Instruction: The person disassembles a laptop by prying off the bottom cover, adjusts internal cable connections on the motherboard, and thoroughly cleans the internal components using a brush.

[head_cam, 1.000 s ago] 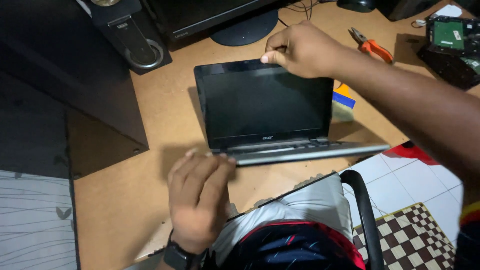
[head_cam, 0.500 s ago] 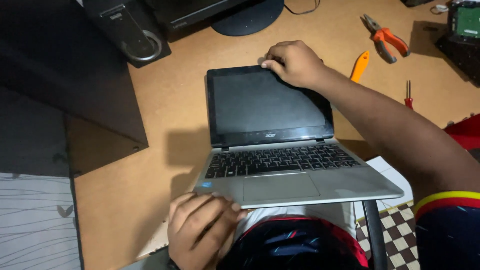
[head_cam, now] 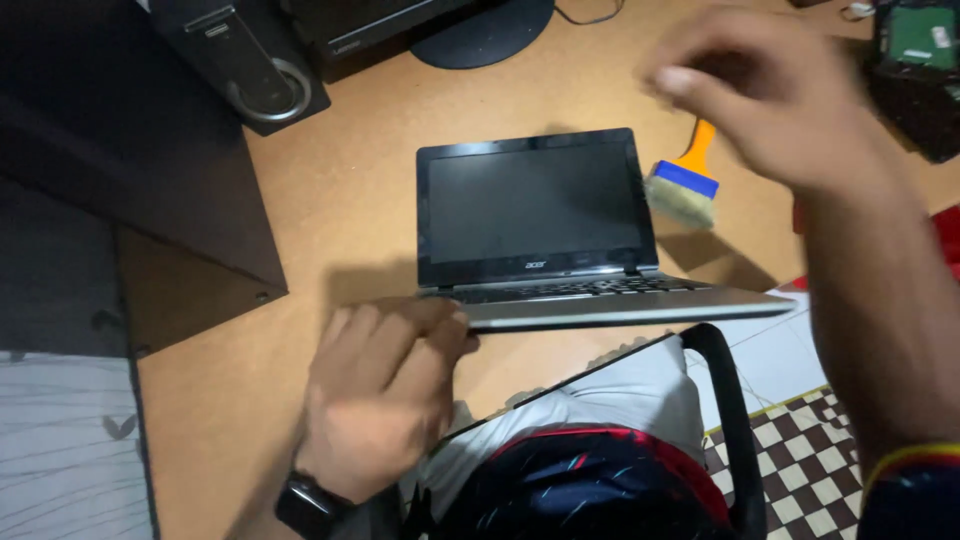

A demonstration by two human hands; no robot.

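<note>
Left hand (head_cam: 385, 395) sits lower centre of the frame, fingers curled down over the front left corner of the laptop (head_cam: 560, 240), gripping that edge. Dark watch (head_cam: 312, 505) on its wrist at the bottom edge. Right hand (head_cam: 770, 95) is up in the air at upper right, blurred, fingers loosely bent and holding nothing, clear of the laptop and above the brush (head_cam: 685, 180).

Laptop is open in the middle of the frame on the brown desk (head_cam: 330, 210). Dark screen upright and facing the camera, grey keyboard base seen nearly edge-on, its front edge hanging just past the desk edge towards the person's lap.

Brush has an orange handle, blue band and pale bristles; it lies just right of the screen, partly under the right hand. Black speaker (head_cam: 240, 60) with a round ring stands at upper left. Round black monitor stand (head_cam: 485, 35) at top centre, behind the laptop. Green circuit board (head_cam: 915, 40) in a dark case at the upper right corner, well apart from the laptop. Dark panel (head_cam: 120, 180) fills the left side, striped pale cloth (head_cam: 65, 450) at lower left.

Bottom centre shows the person's lap, grey and dark clothing with red trim (head_cam: 600, 470). Black curved chair arm (head_cam: 730, 420) just right of it. Checkered floor (head_cam: 790, 460) at lower right, white tiles above it.
</note>
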